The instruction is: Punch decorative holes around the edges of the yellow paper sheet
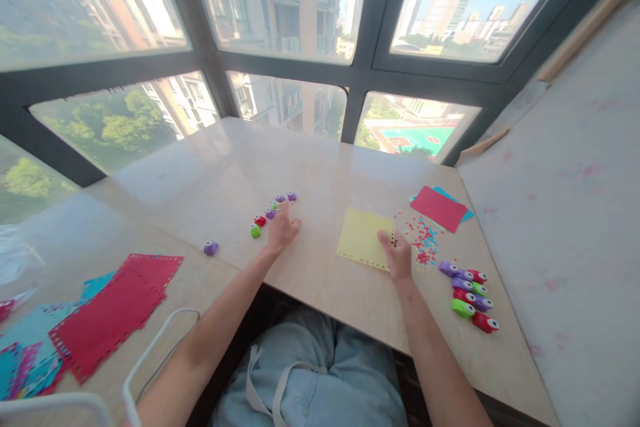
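Note:
My left hand (283,227) rests on the wooden table (310,173), fingers reaching to a short row of small paper punches (273,208), purple, red and green. One purple punch (211,247) lies apart to the left. My right hand (398,255) grips the right edge of a yellow sheet (363,237) with punched holes along its border; a small dark thing shows at the fingertips, too small to identify.
Red and blue paper bits (424,238) lie scattered right of the yellow sheet. Red and blue sheets (440,207) lie behind them. Several punches (469,295) cluster at the right. Punched red and blue sheets (107,310) lie on the left; a white wire frame (150,353) stands near.

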`<state>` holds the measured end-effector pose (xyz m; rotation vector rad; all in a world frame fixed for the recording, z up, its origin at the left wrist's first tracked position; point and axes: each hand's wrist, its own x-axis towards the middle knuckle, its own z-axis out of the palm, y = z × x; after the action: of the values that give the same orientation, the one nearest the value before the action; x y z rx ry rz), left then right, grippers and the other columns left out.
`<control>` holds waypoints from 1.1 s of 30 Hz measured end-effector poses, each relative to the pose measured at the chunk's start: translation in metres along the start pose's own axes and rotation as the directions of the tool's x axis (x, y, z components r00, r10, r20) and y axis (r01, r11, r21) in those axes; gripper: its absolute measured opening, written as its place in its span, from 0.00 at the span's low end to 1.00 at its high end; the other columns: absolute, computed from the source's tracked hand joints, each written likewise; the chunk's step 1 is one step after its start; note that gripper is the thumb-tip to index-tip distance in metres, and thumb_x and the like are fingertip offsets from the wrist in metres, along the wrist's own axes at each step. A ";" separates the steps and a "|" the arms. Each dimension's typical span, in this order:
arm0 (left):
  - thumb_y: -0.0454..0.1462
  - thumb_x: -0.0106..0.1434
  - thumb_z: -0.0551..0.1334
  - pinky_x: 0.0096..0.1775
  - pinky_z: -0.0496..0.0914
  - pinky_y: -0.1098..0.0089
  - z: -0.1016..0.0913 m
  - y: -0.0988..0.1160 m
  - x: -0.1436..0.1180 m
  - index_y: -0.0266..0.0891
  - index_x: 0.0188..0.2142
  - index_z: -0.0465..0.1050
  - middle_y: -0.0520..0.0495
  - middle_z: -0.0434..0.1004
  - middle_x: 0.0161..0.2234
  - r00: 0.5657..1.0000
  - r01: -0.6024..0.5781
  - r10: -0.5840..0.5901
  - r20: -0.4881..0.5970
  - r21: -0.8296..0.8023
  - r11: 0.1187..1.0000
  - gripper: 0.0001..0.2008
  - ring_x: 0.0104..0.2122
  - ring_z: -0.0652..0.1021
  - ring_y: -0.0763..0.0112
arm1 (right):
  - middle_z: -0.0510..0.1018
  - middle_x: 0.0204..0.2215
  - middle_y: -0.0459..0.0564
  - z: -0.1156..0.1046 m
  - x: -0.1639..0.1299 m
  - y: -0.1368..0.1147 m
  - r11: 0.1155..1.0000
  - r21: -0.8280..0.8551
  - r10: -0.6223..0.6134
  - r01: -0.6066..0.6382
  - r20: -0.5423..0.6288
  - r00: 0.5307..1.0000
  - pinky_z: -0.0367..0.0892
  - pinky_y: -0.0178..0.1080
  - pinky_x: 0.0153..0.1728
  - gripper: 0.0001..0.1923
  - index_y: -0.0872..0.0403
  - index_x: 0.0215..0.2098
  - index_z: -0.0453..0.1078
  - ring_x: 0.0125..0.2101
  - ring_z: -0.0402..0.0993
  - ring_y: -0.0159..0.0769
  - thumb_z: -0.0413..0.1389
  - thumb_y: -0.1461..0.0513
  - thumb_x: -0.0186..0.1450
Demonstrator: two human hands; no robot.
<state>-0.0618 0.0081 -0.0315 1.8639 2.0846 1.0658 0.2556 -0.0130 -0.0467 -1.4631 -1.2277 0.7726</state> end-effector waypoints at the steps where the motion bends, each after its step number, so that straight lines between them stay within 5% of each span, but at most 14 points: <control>1: 0.31 0.58 0.59 0.56 0.66 0.60 0.005 0.002 0.003 0.37 0.57 0.63 0.36 0.68 0.57 1.000 -0.018 0.018 0.020 0.016 1.000 0.26 0.54 0.72 0.57 | 0.76 0.26 0.48 0.000 0.000 0.001 1.000 -0.003 -0.004 0.004 -0.001 1.000 0.65 0.36 0.27 0.25 0.56 0.33 0.73 0.26 0.69 0.37 0.59 0.42 0.55; 5: 0.31 0.59 0.58 0.59 0.63 0.58 0.017 0.010 0.021 0.35 0.60 0.58 0.34 0.60 0.63 0.998 0.042 -0.046 0.051 0.069 0.997 0.28 0.64 0.61 0.56 | 0.75 0.25 0.48 0.000 0.001 0.004 1.000 -0.001 0.005 -0.005 0.005 1.000 0.65 0.36 0.27 0.25 0.56 0.33 0.73 0.26 0.68 0.37 0.59 0.42 0.55; 17: 0.35 0.61 0.59 0.49 0.69 0.57 0.028 0.012 0.054 0.39 0.54 0.63 0.37 0.70 0.53 0.986 0.167 -0.167 -0.017 0.080 0.983 0.21 0.54 0.71 0.53 | 0.75 0.25 0.47 0.001 -0.001 -0.006 1.000 0.010 0.029 -0.029 0.006 1.000 0.65 0.36 0.27 0.24 0.55 0.31 0.72 0.26 0.68 0.36 0.59 0.42 0.55; 25: 0.39 0.62 0.63 0.43 0.69 0.65 0.035 0.009 0.047 0.38 0.54 0.65 0.41 0.75 0.48 0.999 0.048 -0.047 0.022 -0.009 0.999 0.22 0.45 0.76 0.59 | 0.73 0.23 0.45 0.001 -0.003 -0.006 1.000 -0.019 0.024 -0.024 0.007 1.000 0.62 0.35 0.25 0.22 0.55 0.31 0.72 0.24 0.66 0.35 0.59 0.44 0.58; 30: 0.47 0.58 0.67 0.45 0.69 0.62 0.035 0.012 0.048 0.36 0.55 0.65 0.38 0.74 0.49 0.999 -0.013 0.010 0.045 0.074 0.997 0.29 0.47 0.76 0.54 | 0.74 0.25 0.46 0.001 -0.003 -0.006 1.000 -0.019 0.024 -0.024 0.014 1.000 0.63 0.35 0.26 0.22 0.55 0.32 0.72 0.25 0.66 0.35 0.59 0.44 0.58; 33: 0.44 0.60 0.66 0.46 0.69 0.61 0.037 0.013 0.049 0.36 0.54 0.67 0.38 0.76 0.47 0.998 -0.019 0.013 0.063 0.105 0.994 0.26 0.45 0.76 0.54 | 0.74 0.25 0.46 0.001 -0.003 -0.005 0.999 -0.035 0.022 -0.022 0.007 1.000 0.63 0.35 0.26 0.23 0.56 0.31 0.72 0.25 0.66 0.34 0.59 0.44 0.58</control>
<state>-0.0416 0.0674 -0.0341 1.9383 2.1330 0.9051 0.2523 -0.0157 -0.0430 -1.5056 -1.2388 0.7753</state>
